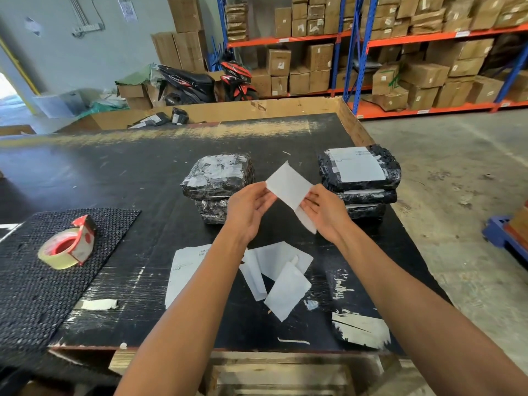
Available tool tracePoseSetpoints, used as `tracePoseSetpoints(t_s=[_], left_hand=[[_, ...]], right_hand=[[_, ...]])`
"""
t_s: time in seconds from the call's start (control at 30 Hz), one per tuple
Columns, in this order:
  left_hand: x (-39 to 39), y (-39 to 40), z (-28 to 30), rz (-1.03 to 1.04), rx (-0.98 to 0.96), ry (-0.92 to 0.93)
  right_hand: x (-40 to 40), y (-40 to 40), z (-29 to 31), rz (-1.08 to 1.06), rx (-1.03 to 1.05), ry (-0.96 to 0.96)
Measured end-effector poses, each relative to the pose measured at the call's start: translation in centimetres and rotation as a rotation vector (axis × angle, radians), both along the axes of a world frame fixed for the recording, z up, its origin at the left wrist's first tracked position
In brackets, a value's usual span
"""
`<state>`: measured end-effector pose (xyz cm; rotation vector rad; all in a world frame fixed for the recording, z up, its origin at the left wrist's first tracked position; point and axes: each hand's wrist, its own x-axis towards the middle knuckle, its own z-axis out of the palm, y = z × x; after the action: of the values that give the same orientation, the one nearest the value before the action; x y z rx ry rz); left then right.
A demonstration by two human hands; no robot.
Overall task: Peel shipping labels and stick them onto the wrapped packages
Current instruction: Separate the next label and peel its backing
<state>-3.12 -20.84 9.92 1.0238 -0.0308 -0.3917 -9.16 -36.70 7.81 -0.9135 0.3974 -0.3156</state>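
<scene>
A white shipping label [288,185] is held in the air between both hands, pinched at its left edge by the left hand [247,208] fingers and lower right by the right hand [324,212]. It is judged light, thin and floppy, best gripped at a corner. Beyond the fingers, wrapped packages [218,178] lie on the tabletop [143,172].

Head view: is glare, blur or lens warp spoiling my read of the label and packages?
Head view: label held by both hands is sharp but shows only blank white; glare streaks the left package; right stack is clear, its print too small; shelves bow with wide-angle distortion; bottom edge is blurred.
</scene>
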Motion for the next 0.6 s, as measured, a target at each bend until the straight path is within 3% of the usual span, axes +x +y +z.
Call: tracePoseSetpoints(t_s=[0.17, 0.33, 0.5, 0.6], left_hand=[[1.1, 1.6, -0.5, 0.063, -0.159, 0.185], [1.9, 2.9, -0.8, 0.133, -0.249, 0.232], [2.1, 3.3, 0.1, 0.195, -0.286, 0.176], [2.2, 3.7, 1.0, 0.249, -0.285, 0.144]], right_hand=[[-0.4, -2.1, -1.8, -0.119, 0.355, 0.030], [-1.1, -2.9, -2.7, -0.301, 0.466, 0.066], [-1.4, -3.8, -4.1, -0.410, 0.215, 0.288], [-1.6, -4.6, -5.8, -0.323, -0.188, 0.560]])
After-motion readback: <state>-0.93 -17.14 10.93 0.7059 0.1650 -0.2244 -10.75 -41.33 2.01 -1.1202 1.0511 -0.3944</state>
